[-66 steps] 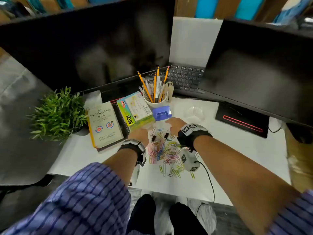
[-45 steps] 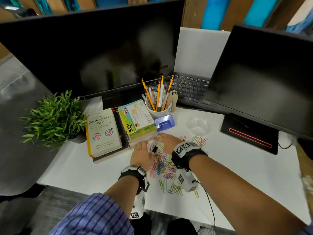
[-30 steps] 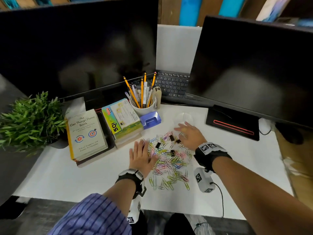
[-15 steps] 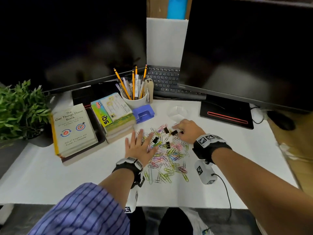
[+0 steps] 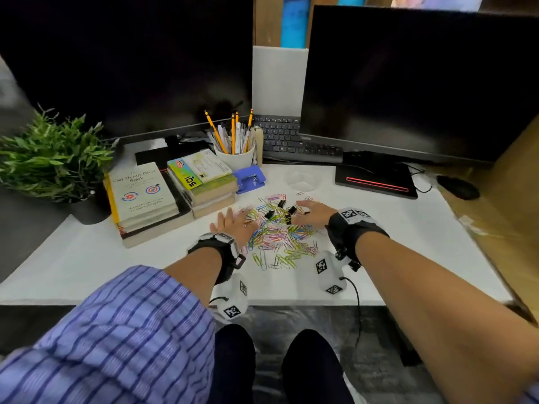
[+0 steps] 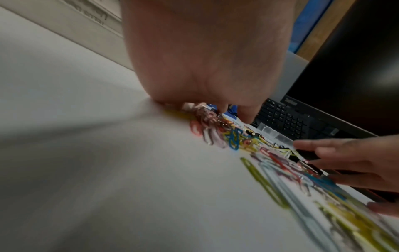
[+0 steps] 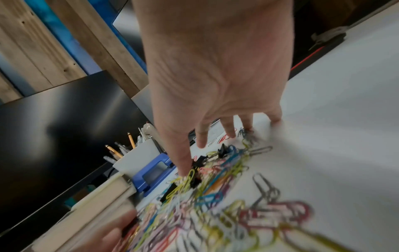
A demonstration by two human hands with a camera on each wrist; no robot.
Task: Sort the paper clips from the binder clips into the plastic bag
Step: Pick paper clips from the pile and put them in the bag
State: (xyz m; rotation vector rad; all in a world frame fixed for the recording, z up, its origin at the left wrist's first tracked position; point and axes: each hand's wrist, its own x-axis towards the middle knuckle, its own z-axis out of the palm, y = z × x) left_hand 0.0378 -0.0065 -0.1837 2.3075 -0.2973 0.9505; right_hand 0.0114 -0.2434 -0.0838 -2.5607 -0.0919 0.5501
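A heap of coloured paper clips (image 5: 277,239) lies on the white desk mat, with a few black binder clips (image 5: 269,214) mixed in at its far side. My left hand (image 5: 233,221) lies flat with spread fingers on the heap's left edge. My right hand (image 5: 309,211) lies flat on the far right edge, fingers spread next to a binder clip (image 5: 291,211). In the right wrist view my index fingertip (image 7: 183,170) touches clips beside a binder clip (image 7: 197,162). Neither hand holds anything. A clear plastic item (image 5: 302,180), perhaps the bag, lies beyond the heap.
Two stacks of books (image 5: 172,196) lie left of the heap. A blue hole punch (image 5: 250,179) and a white pencil cup (image 5: 234,158) stand behind it. Two monitors, a keyboard (image 5: 287,138) and a black base with a red line (image 5: 376,182) line the back. A plant (image 5: 55,158) stands far left.
My hands have moved from the far side of the heap to its two sides and flattened out. The clips now lie more spread. The head view has tilted down.
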